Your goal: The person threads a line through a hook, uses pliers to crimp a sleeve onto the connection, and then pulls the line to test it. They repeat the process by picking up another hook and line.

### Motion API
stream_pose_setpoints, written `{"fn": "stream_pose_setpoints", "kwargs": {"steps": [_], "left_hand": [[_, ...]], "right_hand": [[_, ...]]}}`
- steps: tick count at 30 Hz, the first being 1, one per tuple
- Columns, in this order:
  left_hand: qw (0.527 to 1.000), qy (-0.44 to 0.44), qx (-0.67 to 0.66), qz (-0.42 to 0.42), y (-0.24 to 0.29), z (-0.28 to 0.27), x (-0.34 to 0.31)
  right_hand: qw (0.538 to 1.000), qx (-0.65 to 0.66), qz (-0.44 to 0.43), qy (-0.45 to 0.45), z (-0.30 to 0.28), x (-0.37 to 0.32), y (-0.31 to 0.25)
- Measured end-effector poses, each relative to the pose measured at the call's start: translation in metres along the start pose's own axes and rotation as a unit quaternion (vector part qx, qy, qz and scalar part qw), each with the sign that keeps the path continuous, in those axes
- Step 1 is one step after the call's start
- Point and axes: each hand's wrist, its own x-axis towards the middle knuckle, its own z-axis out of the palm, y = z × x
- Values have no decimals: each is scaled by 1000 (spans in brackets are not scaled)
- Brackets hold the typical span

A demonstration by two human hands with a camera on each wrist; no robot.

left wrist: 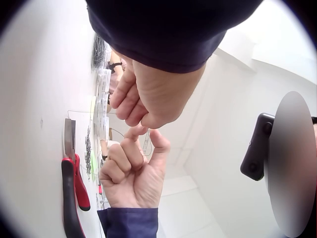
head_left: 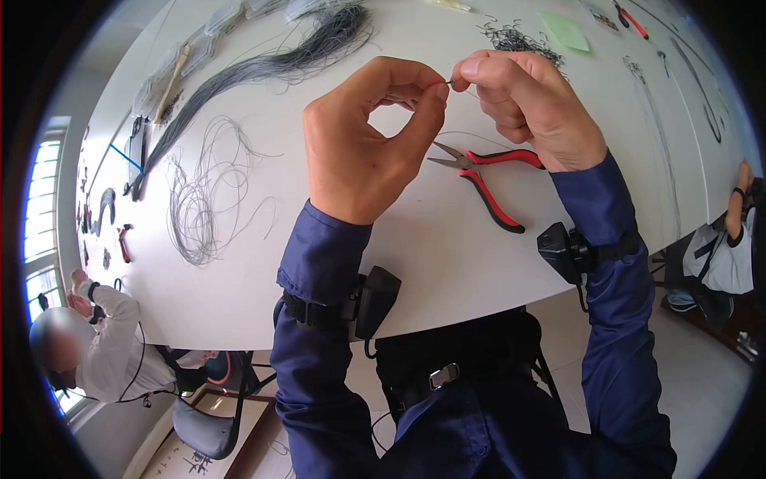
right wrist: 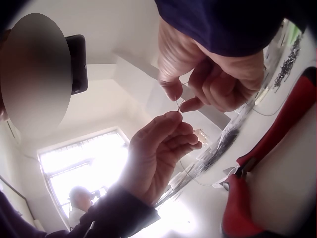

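Note:
Over the white table both hands meet at their fingertips. My left hand pinches a small dark metal piece between thumb and forefinger; most of it is hidden by the fingertips. Close beside it is my right hand, with thumb and forefinger a little apart around a thin line in the right wrist view. That hand's other fingers are curled, and the line runs back toward them. Below the hands, pliers with red and black handles lie spread on the table.
A long bundle of grey strands crosses the table's far left, with loose coils of line nearer. Small dark hooks lie heaped beyond the right hand, by a green paper. Other people sit at left and right.

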Motion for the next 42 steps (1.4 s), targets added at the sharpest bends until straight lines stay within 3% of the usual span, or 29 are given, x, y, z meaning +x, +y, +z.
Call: {"fn": "stream_pose_setpoints", "kwargs": {"steps": [10, 17, 22, 32, 35, 42], "left_hand": [[999, 53, -5, -13, 0, -2, 1], [996, 80, 23, -20, -1, -2, 1], [995, 15, 96, -24, -3, -3, 1], [994, -93, 62, 12, -1, 1, -2], [994, -94, 49, 39, -1, 1, -2], [999, -40, -29, 7, 2, 1, -2]], "right_hand": [[999, -40, -15, -4, 0, -3, -8], [976, -178, -116, 43, 7, -2, -2], [926, -302, -218, 60, 6, -4, -2], [976, -174, -121, -44, -15, 5, 2], [986, -135, -77, -61, -14, 3, -3], [996, 0, 16, -90, -17, 8, 6]]}}
